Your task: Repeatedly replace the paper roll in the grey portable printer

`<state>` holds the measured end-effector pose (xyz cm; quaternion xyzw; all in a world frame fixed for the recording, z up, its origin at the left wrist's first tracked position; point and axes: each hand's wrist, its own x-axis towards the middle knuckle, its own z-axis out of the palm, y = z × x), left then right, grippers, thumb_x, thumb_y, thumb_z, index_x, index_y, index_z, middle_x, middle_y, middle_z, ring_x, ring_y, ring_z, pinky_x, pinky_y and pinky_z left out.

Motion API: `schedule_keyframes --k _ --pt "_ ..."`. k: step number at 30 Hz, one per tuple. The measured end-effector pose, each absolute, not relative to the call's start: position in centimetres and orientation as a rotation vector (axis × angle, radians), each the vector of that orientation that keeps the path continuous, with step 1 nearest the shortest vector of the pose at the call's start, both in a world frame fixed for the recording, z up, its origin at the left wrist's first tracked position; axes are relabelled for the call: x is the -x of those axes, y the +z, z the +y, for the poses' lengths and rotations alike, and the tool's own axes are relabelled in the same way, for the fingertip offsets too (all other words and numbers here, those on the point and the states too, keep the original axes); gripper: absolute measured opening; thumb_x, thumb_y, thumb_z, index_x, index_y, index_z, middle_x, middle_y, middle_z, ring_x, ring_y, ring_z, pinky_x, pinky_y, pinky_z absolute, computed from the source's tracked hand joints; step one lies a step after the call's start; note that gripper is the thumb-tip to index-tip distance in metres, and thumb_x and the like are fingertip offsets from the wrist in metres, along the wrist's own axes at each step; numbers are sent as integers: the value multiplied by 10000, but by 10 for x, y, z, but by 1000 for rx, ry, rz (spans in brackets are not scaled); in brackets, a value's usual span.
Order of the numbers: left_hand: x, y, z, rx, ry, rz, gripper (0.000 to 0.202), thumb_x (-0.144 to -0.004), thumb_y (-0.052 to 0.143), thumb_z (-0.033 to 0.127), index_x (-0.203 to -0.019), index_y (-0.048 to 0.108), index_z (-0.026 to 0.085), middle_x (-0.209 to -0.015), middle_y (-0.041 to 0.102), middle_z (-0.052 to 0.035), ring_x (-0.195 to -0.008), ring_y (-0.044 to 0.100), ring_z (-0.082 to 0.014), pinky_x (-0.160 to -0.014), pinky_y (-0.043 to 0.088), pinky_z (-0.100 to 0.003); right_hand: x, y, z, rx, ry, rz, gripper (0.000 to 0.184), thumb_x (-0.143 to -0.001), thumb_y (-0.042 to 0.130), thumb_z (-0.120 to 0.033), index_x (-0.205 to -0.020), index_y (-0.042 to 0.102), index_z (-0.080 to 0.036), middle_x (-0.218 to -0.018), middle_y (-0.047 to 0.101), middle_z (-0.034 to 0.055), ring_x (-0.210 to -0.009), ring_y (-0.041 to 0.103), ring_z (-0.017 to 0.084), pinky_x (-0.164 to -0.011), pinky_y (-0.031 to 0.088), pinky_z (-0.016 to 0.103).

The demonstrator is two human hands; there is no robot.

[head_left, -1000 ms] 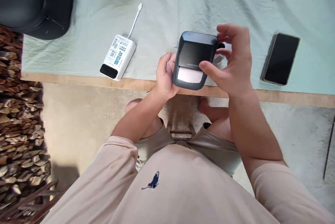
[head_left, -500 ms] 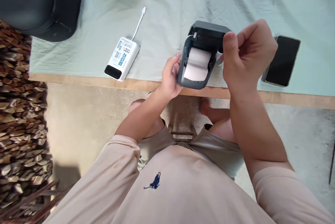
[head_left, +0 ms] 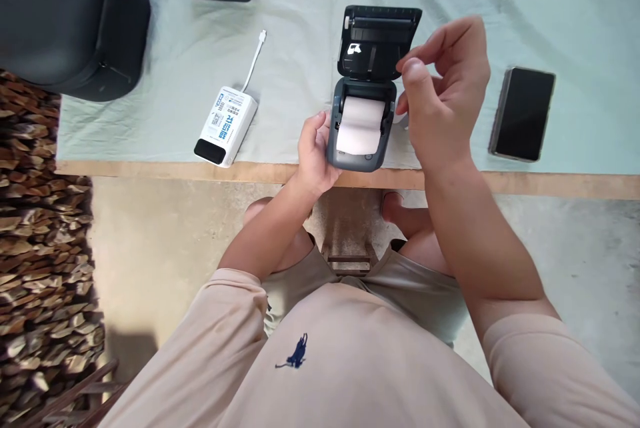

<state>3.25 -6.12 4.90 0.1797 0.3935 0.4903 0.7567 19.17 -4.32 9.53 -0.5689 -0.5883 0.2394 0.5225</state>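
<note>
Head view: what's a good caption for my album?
Left hand holds a printer, lid open, white paper inside.

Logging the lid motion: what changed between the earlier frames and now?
The lid of the printer swung from closed, up and back, to wide open, exposing the inside with its white paper. The right hand followed and is now at the lid's right edge; contact unclear. Unchanged: left hand holding the printer; white device and phone on the cloth.

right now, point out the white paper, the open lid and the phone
white paper (head_left: 361,125), head view, middle of its visible surface
open lid (head_left: 376,48), head view, middle of its inner face
phone (head_left: 523,115), head view, middle of its dark screen
</note>
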Motion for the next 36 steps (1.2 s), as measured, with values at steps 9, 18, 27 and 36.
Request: schedule_keyframes --k 9,18,27,36 --pt "-28 40 -64 -527 1107 865 183 -984 673 392 -1108 717 265 -1157 854 -53 -1500 750 -310 -1204 671 -421 -216 77 -34 1526 592 -1925 109 -867 851 -385 -955 811 -335 -843 709 65 -941 695 343 -980 628 584" --pt "-25 34 -68 -571 1077 918 310 -910 805 440 -1155 715 272 -1172 833 -33 -1468 765 -331 -1225 656 -421 -219 60 -27 1549 613 -2024 201 -780 901 -347 -946 788 -347 -714 570 50 -901 685 347 -927 616 589" --pt "-26 36 -61 -449 1099 939 167 -999 687 410 -1055 721 257 -1044 852 -37 -1415 803 -306 -1142 701 -405 -233 94 -28 1361 760 -1665 307 -778 837 -347 -1082 848 -301 -1022 838 66 -810 707 252 -675 558 433" --pt "-18 35 -56 -400 1109 942 262 -1044 632 469 -1076 758 241 -1056 870 -61 -1430 803 -318 -1161 702 -414 -328 11 16 1537 930 -684 349 -917 453 -507 -1091 711 -350 -1109 776 97 -638 570 196 -516 282 445"
